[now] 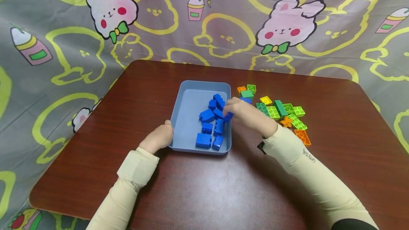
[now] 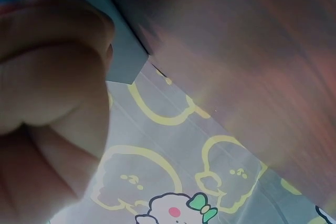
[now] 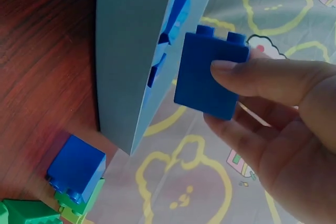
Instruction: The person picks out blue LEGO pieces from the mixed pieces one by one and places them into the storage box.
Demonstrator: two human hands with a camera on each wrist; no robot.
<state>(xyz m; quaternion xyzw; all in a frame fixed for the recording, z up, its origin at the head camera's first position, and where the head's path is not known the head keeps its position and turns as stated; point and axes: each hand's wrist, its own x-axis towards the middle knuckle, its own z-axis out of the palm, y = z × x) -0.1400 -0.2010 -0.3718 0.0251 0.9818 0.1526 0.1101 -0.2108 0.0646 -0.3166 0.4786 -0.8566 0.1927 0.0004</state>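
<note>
A blue-grey tray [image 1: 186, 109] stands on the table with several blue toy bricks [image 1: 207, 115] lying loose in its right half. At the tray's near left edge, my left hand [image 1: 158, 137] grips the rim; the left wrist view shows its fingers curled against the wall. My right hand [image 1: 245, 113] is over the tray's right wall. Between thumb and fingers it pinches a blue toy brick [image 3: 210, 74], which has two studs showing at its top. Another blue brick [image 3: 77, 163] sits outside the tray, by green bricks.
Right of the tray lie several green, lime, yellow and orange bricks, among them a dark green brick [image 1: 280, 109], an orange star-shaped piece [image 1: 286, 121] and an orange brick [image 1: 302, 137]. A patterned cloth [image 1: 223, 27] hangs behind the brown table [image 1: 204, 184].
</note>
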